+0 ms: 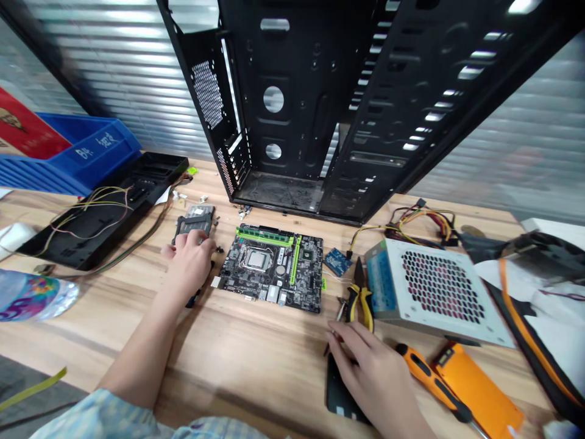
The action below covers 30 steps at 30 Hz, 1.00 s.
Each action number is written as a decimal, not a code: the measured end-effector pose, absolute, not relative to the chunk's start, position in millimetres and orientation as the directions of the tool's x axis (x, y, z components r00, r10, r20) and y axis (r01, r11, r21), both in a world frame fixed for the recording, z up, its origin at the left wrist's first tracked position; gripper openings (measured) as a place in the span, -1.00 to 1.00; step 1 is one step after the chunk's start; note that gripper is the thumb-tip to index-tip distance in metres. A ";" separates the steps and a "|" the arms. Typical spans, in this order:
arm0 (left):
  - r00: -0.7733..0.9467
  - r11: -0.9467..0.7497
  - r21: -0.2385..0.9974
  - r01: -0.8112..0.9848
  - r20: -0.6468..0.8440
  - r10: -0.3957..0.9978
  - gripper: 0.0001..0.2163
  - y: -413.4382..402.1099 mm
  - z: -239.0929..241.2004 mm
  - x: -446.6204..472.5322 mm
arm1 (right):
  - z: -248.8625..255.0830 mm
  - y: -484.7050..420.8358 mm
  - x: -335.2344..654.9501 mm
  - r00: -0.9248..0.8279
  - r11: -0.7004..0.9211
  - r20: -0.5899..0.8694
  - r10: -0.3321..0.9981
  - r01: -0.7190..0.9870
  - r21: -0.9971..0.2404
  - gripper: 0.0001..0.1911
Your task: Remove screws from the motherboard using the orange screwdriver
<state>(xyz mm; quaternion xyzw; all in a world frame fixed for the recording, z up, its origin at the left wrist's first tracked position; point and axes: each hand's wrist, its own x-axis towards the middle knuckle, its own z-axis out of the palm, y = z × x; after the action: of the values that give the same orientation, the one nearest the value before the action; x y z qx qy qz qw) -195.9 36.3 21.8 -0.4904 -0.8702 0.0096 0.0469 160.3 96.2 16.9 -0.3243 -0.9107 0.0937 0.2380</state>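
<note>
In the head view, a motherboard (286,277) lies flat in the middle of the worktop (247,366), between the two hands, with a square processor (256,260) in its socket and a green memory module (262,236) along its far edge. The left hand (189,259) is to the left of the board, its fingers bent and close together over the near part of a dark bracket (194,224); I cannot tell whether they grip it. The right hand (359,350) is on the near right, above a black flat object (340,387), with thumb and forefinger only narrowly apart beside a thin metal piece (340,310); whether it is held, I cannot tell. Just beyond this hand lie pliers with yellow handles (367,308), and to their right is a power supply (439,289) with a perforated side. Nearer on the right, an orange screwdriver (432,381) lies beside an orange flat case (479,390). A black computer case (297,79) stands at the far side, behind the motherboard. On the left are a long black panel (86,235) with thin wires across it, a blue bin (103,152) and a plastic bottle (34,296).
</note>
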 end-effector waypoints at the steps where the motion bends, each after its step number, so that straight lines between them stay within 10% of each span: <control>1: -0.518 0.522 -0.057 0.851 0.078 0.852 -0.71 36.4 23.5 -195.1 | 16.8 96.3 160.5 -0.674 0.772 0.376 0.636 0.549 -0.321 -0.68; 30: -0.505 0.512 -0.068 0.856 0.097 0.858 -0.66 36.3 20.1 -197.0 | 18.4 96.6 161.0 -0.674 0.769 0.373 0.638 0.535 -0.349 -0.69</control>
<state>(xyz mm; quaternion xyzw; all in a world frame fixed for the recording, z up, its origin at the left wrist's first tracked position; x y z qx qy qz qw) -197.0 36.3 20.1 -0.4941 -0.8674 0.0055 0.0590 161.0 96.6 18.4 -0.3229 -0.9086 0.1060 0.2428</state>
